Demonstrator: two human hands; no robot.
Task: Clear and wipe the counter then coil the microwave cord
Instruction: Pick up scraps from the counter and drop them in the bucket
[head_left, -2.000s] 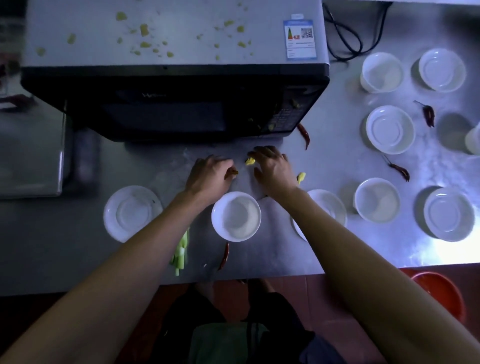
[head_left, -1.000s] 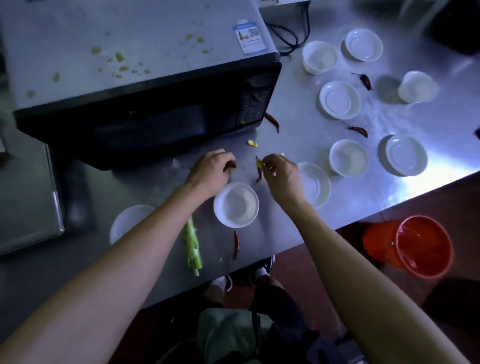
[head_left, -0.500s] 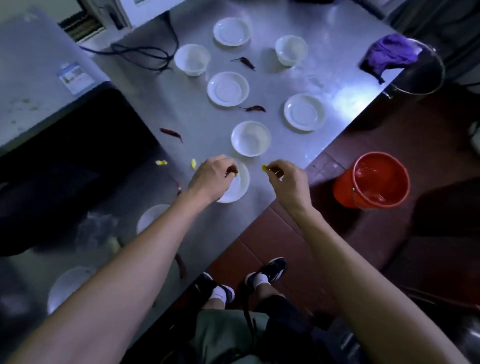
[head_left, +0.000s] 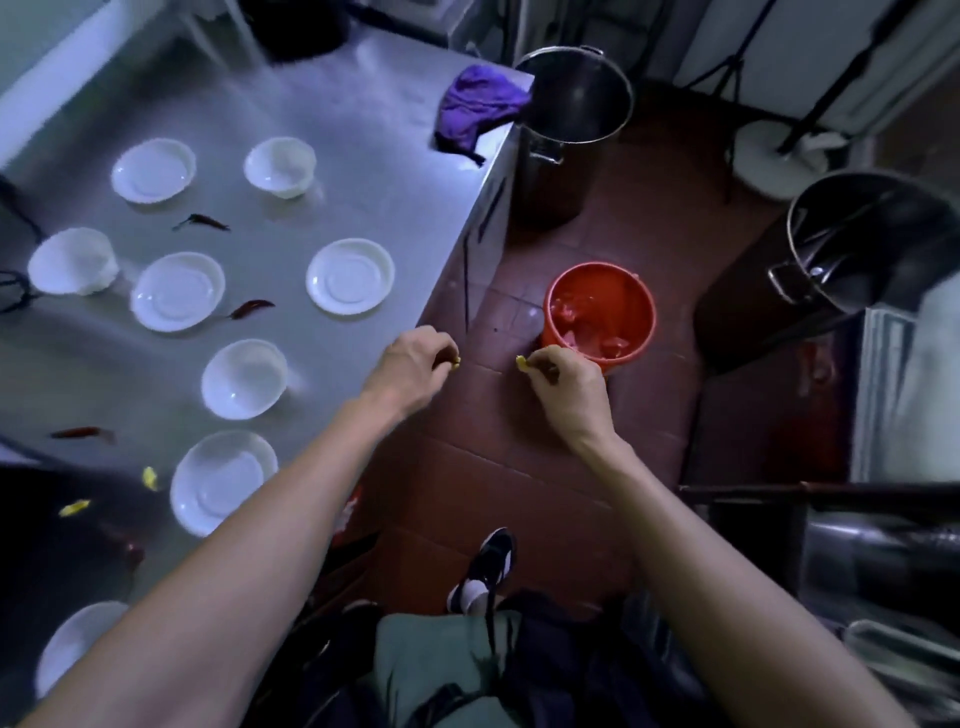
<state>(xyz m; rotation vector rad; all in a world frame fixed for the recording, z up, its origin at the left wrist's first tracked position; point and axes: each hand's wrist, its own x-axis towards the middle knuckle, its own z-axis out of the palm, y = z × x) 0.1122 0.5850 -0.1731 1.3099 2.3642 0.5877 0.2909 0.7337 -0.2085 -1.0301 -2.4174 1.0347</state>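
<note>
Clearing is at an early stage: left hand (head_left: 413, 366) and right hand (head_left: 563, 382) each pinch a yellow scrap in curled fingers near the red bucket (head_left: 600, 312), while chillies (head_left: 252, 307), saucers (head_left: 349, 276), unused purple cloth (head_left: 478, 111) remain on the desk (head_left: 363, 171); cord coiling pending.

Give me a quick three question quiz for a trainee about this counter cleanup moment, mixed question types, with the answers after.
1. True or false: the left hand pinches a yellow scrap.
2. The red bucket stands: A on the counter, B on the floor, C inside the steel pot.
3. Fill in: the purple cloth lies on the counter's far ____.

Key: 1 true; 2 B; 3 corner.
</note>
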